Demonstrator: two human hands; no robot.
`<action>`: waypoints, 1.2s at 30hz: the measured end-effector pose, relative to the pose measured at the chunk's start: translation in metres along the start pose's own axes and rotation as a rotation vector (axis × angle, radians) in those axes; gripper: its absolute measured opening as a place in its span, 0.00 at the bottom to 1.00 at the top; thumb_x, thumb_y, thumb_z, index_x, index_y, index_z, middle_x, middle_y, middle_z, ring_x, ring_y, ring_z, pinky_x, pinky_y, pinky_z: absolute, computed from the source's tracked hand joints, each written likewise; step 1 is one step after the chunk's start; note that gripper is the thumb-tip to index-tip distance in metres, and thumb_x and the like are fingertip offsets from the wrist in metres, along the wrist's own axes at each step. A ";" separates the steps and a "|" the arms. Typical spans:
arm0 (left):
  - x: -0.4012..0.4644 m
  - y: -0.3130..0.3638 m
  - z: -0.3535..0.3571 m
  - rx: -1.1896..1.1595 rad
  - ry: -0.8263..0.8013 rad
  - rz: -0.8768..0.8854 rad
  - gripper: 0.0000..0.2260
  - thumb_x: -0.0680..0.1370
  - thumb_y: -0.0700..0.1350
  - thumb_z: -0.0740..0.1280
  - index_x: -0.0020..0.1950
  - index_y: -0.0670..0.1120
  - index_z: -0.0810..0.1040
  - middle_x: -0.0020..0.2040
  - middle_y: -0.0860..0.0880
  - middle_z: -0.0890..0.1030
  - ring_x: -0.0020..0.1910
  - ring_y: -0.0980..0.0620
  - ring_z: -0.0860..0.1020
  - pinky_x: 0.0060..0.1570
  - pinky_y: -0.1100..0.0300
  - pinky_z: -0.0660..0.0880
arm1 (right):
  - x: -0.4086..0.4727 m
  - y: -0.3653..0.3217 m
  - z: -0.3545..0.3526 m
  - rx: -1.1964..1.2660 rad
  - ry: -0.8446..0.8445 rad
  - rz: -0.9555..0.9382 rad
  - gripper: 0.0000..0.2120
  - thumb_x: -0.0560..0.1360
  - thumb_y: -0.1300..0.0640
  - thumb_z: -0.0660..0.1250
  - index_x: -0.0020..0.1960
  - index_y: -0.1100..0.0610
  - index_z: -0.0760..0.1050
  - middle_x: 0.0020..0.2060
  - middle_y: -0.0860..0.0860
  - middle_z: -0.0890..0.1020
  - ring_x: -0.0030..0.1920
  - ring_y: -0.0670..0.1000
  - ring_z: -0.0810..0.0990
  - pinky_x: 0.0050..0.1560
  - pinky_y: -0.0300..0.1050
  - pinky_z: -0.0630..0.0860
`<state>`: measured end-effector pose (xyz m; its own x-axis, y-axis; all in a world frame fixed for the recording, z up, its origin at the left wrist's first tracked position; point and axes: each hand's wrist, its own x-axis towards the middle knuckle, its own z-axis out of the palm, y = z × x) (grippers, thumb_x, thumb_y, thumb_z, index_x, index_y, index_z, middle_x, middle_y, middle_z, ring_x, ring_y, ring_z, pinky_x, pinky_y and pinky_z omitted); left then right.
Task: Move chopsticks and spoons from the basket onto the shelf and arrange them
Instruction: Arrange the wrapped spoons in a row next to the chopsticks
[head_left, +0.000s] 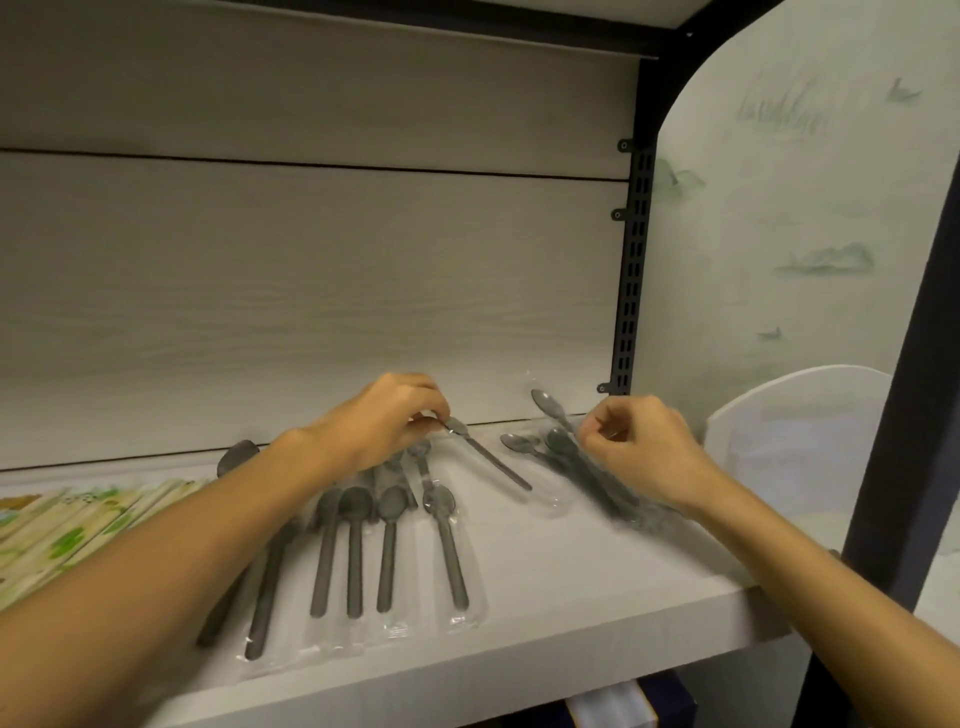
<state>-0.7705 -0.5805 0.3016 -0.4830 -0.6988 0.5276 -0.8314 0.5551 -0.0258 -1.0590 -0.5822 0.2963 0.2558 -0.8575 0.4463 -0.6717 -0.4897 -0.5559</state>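
Near the back edge of the shelf (545, 587), a single wrapped spoon (488, 457) is pinched at its bowl end by the curled fingers of the left hand (384, 421), its handle slanting toward the front right. Toward the right edge, a loose bundle of wrapped spoons (566, 457) is gripped by the right hand (639, 452), fingers curled. A row of wrapped spoons (358, 551) is laid out mid-shelf, handles toward the front edge. Paper-sleeved chopsticks (67, 535) are stacked at the left edge. The basket is not seen.
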 end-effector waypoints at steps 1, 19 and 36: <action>-0.001 -0.004 0.000 0.000 -0.003 -0.017 0.05 0.75 0.37 0.71 0.49 0.43 0.83 0.47 0.48 0.80 0.42 0.52 0.78 0.46 0.58 0.77 | -0.001 -0.002 0.003 -0.013 -0.006 -0.001 0.06 0.75 0.59 0.67 0.39 0.55 0.79 0.35 0.49 0.83 0.36 0.46 0.79 0.33 0.26 0.70; 0.000 0.023 0.016 -0.025 -0.441 -0.317 0.17 0.80 0.47 0.55 0.66 0.57 0.75 0.61 0.50 0.75 0.64 0.49 0.71 0.65 0.50 0.68 | -0.030 -0.022 0.024 -0.081 -0.099 -0.041 0.06 0.72 0.58 0.66 0.37 0.53 0.79 0.32 0.46 0.81 0.33 0.41 0.75 0.33 0.29 0.69; -0.021 0.018 0.009 -0.105 -0.384 -0.384 0.16 0.81 0.43 0.57 0.67 0.52 0.73 0.64 0.49 0.75 0.63 0.49 0.72 0.64 0.54 0.69 | -0.052 -0.046 0.043 -0.041 -0.123 -0.036 0.06 0.71 0.54 0.68 0.36 0.53 0.79 0.31 0.47 0.82 0.34 0.41 0.79 0.37 0.34 0.73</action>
<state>-0.7783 -0.5599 0.2823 -0.2326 -0.9632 0.1346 -0.9451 0.2565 0.2027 -1.0116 -0.5218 0.2688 0.3614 -0.8539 0.3746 -0.6883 -0.5153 -0.5106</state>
